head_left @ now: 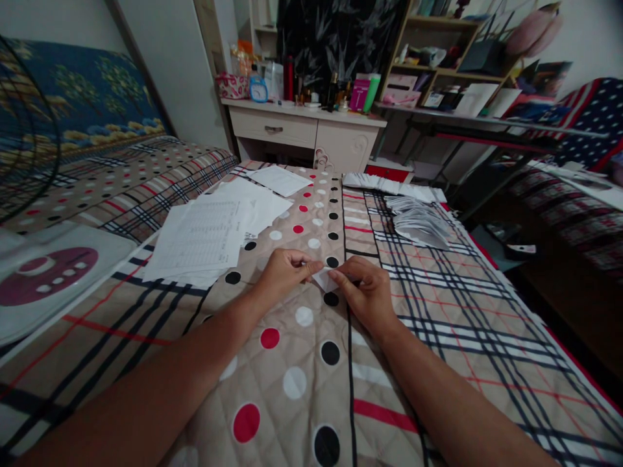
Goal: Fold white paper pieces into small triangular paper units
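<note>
A small piece of white paper [325, 280] is pinched between my two hands over the middle of the dotted bedspread [294, 383]. My left hand [287, 271] grips its left edge between thumb and fingers. On the other side, my right hand [367, 288] is closed on the upper right edge, thumb on top. Whether the paper is folded I cannot make out. Left of my hands lies a spread of printed sheets [199, 237], with more white paper [280, 180] behind. To the right sits a fanned pile of small white papers [419, 222].
A long white strip or bundle [392, 186] lies at the bed's far edge. The white plastic item with a purple print [53, 272] is at the left. Behind the bed stand a white dresser [272, 126] crowded with bottles and a shelf unit [440, 23].
</note>
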